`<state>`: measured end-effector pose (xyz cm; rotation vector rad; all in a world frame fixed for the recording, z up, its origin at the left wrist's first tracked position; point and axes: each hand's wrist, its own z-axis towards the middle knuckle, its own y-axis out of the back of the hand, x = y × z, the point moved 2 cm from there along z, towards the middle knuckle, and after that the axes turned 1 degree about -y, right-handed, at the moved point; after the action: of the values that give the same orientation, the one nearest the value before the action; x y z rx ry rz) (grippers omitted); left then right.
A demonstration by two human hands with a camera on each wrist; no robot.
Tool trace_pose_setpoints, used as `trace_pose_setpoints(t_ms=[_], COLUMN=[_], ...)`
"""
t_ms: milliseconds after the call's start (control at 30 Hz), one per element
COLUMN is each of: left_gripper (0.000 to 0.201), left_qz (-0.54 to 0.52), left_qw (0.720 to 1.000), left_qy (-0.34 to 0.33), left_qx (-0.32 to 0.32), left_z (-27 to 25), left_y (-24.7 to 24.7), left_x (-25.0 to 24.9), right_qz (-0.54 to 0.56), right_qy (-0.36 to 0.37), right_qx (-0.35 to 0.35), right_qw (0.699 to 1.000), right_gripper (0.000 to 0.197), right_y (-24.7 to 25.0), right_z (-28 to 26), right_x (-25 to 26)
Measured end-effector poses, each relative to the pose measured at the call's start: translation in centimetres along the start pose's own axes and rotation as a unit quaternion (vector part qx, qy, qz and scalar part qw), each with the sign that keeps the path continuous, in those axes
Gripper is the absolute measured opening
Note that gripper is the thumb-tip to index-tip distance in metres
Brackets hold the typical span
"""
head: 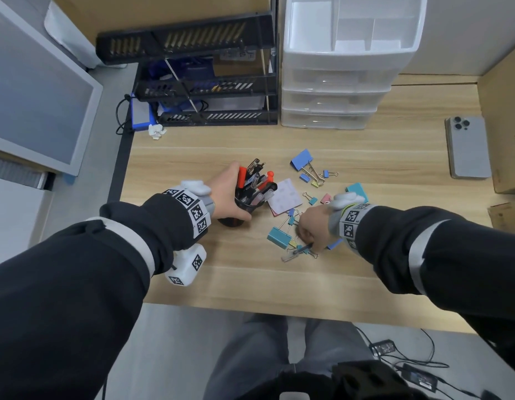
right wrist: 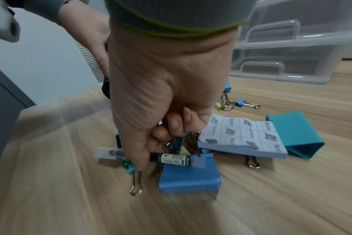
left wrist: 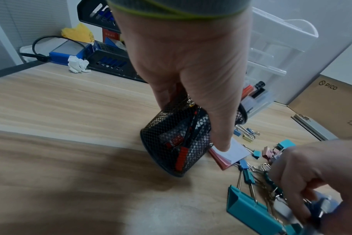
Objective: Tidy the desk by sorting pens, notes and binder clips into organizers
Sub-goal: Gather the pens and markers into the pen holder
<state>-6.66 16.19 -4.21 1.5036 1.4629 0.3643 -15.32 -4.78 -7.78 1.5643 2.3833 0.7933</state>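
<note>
My left hand [head: 226, 193] grips a black mesh pen cup [head: 244, 204] that leans to the right, with several pens [head: 257, 180] sticking out; the thumb lies down its side [left wrist: 201, 95]. My right hand [head: 309, 225] reaches into a heap of binder clips and pinches a dark blue pen [right wrist: 175, 159] with a clear cap, lying across a blue clip [right wrist: 189, 178]. A teal clip [head: 278, 237] lies just left of that hand. A pad of notes [head: 285, 197] sits between the hands. More clips, one large blue [head: 302, 158], lie farther back.
A white drawer organizer [head: 337, 90] with an open top tray stands at the back. A black letter-tray rack [head: 210, 90] is to its left. A phone [head: 468, 148] lies at the right, next to cardboard boxes [head: 507, 168]. Crumpled paper [head: 156, 131] sits by the rack.
</note>
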Motion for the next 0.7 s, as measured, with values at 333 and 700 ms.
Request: trace_pose_setpoints(t_ms=[333,700], left_gripper=[0.098,0.096], left_qz=[0.017,0.028], left_qw=[1.000,0.999], left_qy=[-0.003,0.004], left_qx=[0.017,0.020], left_z=[0.1,0.5], left_y=[0.2,0.2], left_x=[-0.2,-0.2], right_qz=[0.279,0.366], right_qy=[0.000,0.022], right_qx=[-0.218,-0.217], right_qw=[0.935,0.905], right_gripper=[0.009,0.011], right_y=[7.2,11.4], right_z=[-4.1,-4.8], right_x=[-5.8,-5.7])
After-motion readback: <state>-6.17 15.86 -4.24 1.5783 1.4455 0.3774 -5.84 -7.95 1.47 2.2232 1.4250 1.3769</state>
